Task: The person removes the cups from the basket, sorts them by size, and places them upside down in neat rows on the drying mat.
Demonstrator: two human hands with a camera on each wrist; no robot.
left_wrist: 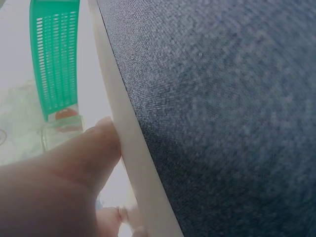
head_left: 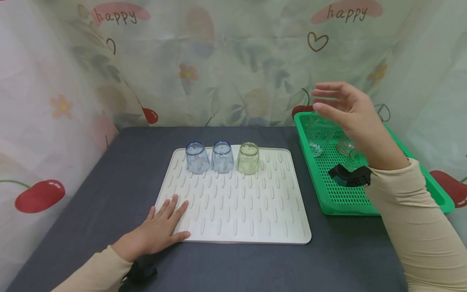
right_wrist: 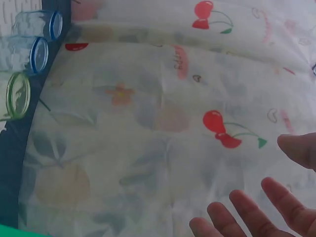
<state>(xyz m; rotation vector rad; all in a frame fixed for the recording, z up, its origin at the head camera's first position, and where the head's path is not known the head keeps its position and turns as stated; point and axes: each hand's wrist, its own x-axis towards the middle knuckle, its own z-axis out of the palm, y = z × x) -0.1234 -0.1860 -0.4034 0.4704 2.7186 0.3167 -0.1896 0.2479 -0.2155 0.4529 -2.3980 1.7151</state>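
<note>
Spread fingers of my left hand rest on the near-left corner of a white ridged drying mat; the left wrist view has the thumb against the mat's edge. Along the mat's far side stand two blue glasses and a yellow-green glass, all upside down. My right hand hovers over a green plastic basket, its fingers apart and nothing between them in the right wrist view. Just below it, a clear glass leans inside the basket, partly hidden by the hand.
More clear glassware lies in the basket, partly behind the right forearm. A dark grey cloth covers the table under mat and basket. Printed curtains hang at the back and on both sides.
</note>
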